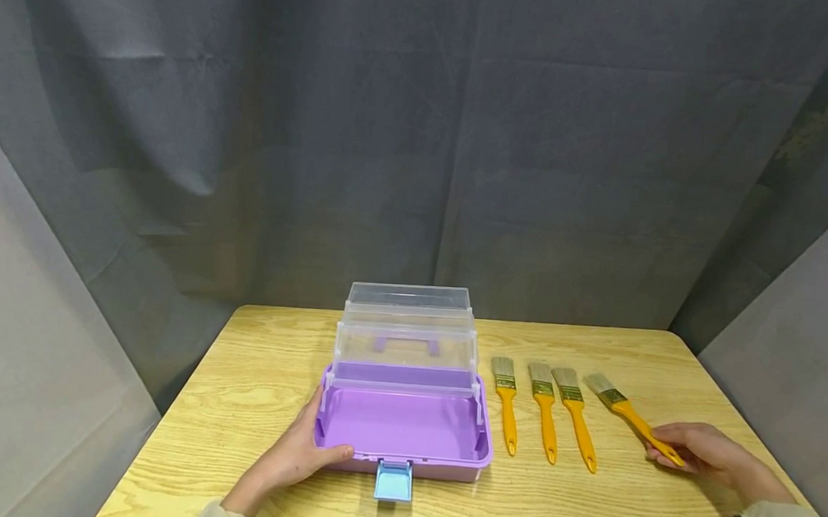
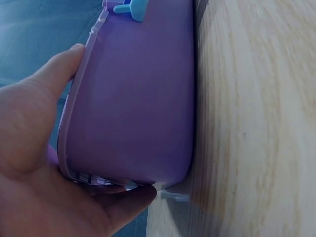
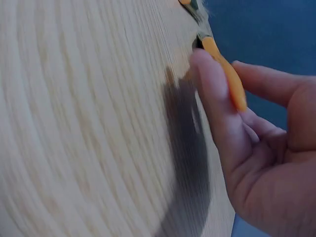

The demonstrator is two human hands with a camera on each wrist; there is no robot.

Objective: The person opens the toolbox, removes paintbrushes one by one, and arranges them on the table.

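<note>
In the head view, a purple plastic storage box point(image 1: 405, 426) sits with its lid raised and clear tiered trays point(image 1: 405, 344) folded up behind. My left hand point(image 1: 299, 448) grips its front left corner, thumb over the front rim and fingers along the side; the left wrist view shows the box's purple wall point(image 2: 133, 98) beside that hand point(image 2: 59, 138). At the right, my right hand point(image 1: 709, 453) pinches a paintbrush point(image 1: 633, 418) by the end of its yellow handle, bristles pointing away to the left. The right wrist view shows the handle point(image 3: 229, 76) between thumb and fingers.
Three more paintbrushes, the left point(image 1: 506, 408), middle point(image 1: 545, 414) and right one point(image 1: 577, 419), lie between the box and the held brush. A light blue latch point(image 1: 394, 482) hangs at the box's front. Dark curtain point(image 1: 392, 132) stands behind the wooden table point(image 1: 239, 382).
</note>
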